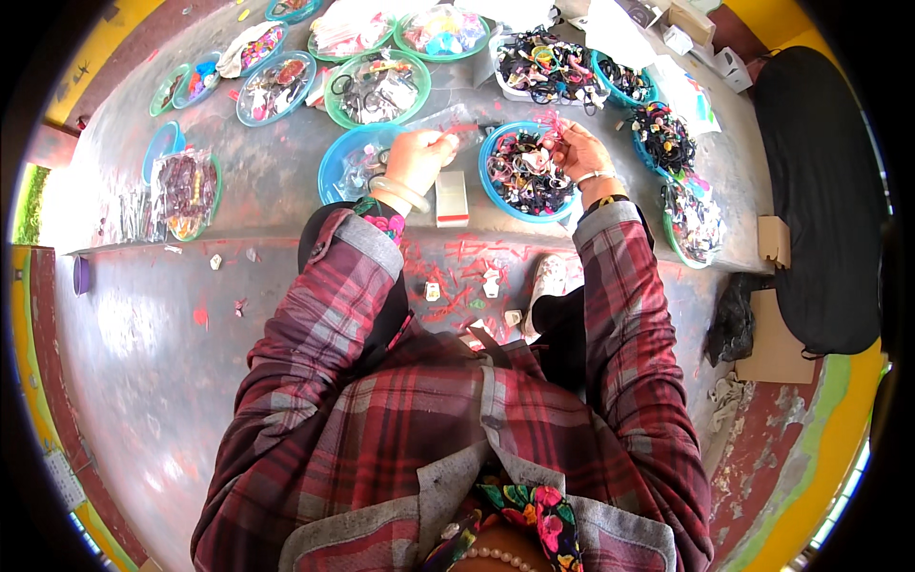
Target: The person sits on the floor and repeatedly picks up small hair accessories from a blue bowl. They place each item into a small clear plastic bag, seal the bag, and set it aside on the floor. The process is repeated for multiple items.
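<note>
The left hand [419,154] is closed around a clear plastic packet [456,121] with red print, held flat above the bench [276,181] between two blue bowls. The packet projects rightward from the fingers toward the right hand [579,151]. A pale bangle [400,194] sits on the left wrist. The right hand is pinched shut on a small pink hair accessory [551,124], raised over the far rim of the blue bowl of dark hair ties [527,172]. The two hands are near each other, with that bowl below and between them.

Just under the left hand lies a second blue bowl [355,162], holding clear-wrapped items. A small white rectangular box with a red edge [451,198] lies on the bench between the two blue bowls, close to the near edge.

Further out, green bowls [377,88] of scissors-like and mixed coloured pieces stand in a row behind. A teal bowl of black ties [660,138] stands right of the right hand. A clear packet of dark beads [183,188] lies at the left on a green dish. White cardboard boxes [710,52] stand at the far right corner, beside a flat brown cardboard piece [774,240] at the bench edge.
</note>
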Motion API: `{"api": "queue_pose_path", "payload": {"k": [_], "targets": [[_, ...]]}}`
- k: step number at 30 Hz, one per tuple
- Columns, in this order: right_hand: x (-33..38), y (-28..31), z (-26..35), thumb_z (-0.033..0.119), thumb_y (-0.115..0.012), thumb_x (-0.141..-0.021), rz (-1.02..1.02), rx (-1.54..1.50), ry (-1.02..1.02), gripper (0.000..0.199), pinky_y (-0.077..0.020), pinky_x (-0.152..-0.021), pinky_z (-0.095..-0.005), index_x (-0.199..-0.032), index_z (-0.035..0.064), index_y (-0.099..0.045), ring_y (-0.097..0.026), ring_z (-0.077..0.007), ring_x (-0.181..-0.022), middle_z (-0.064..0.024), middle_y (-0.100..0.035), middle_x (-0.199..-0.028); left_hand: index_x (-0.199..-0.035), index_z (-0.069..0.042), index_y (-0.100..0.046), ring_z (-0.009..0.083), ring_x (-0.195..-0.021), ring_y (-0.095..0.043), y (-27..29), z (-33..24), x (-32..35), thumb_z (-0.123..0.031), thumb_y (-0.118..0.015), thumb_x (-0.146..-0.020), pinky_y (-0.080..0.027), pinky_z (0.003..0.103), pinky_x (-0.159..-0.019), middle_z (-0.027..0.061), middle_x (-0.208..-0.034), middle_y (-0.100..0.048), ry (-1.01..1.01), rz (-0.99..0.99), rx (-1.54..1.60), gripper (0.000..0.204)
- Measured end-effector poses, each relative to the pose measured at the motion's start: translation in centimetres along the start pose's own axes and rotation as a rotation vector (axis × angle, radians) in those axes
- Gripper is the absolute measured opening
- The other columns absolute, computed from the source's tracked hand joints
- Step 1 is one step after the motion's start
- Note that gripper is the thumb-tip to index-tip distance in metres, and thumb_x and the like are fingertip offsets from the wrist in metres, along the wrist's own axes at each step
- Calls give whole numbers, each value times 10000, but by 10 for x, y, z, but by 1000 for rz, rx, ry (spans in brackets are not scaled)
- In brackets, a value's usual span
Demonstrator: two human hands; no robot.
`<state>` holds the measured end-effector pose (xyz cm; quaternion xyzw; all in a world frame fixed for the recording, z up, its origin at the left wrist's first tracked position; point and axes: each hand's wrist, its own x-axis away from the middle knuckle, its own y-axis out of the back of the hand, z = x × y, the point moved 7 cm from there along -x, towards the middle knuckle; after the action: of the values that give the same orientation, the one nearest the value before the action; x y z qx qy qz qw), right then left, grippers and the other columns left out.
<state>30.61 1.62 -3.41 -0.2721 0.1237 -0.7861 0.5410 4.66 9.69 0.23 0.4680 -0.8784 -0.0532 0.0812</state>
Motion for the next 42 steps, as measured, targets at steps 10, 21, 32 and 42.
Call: {"api": "queue_pose_path", "payload": {"k": [10,21,32,42], "targets": [[47,-58,38,10,-538,-829,79,143,93,169,-510,-605,-226,-991,10,-588,-593,-129,-672,-54,-611,-812,-898,72,-616,143,-766,-613,-4,2,0,-141,-573,-841,-497,250,-712,102,-842,-637,26,6,33,224],[65,-74,52,38,-518,-812,312,-161,214,91,-508,-680,-275,-893,11,-548,-601,-209,-820,-138,-595,-923,-912,68,-615,140,-763,-611,-3,5,0,-158,-571,-847,-493,255,-718,96,-842,-638,1,30,16,239],[62,-76,48,-21,-567,-799,181,91,217,157,-513,-671,-256,-954,6,-568,-627,-175,-771,-86,-625,-855,-945,60,-609,146,-771,-615,-16,2,2,-148,-557,-855,-501,251,-710,94,-864,-634,40,113,69,233],[76,-124,42,15,-628,-763,137,621,300,90,-469,-605,-203,-849,-10,-624,-583,-91,-672,-43,-623,-760,-929,54,-616,154,-744,-623,-38,6,12,-168,-581,-830,-513,258,-678,106,-828,-638,172,282,116,246]]}}
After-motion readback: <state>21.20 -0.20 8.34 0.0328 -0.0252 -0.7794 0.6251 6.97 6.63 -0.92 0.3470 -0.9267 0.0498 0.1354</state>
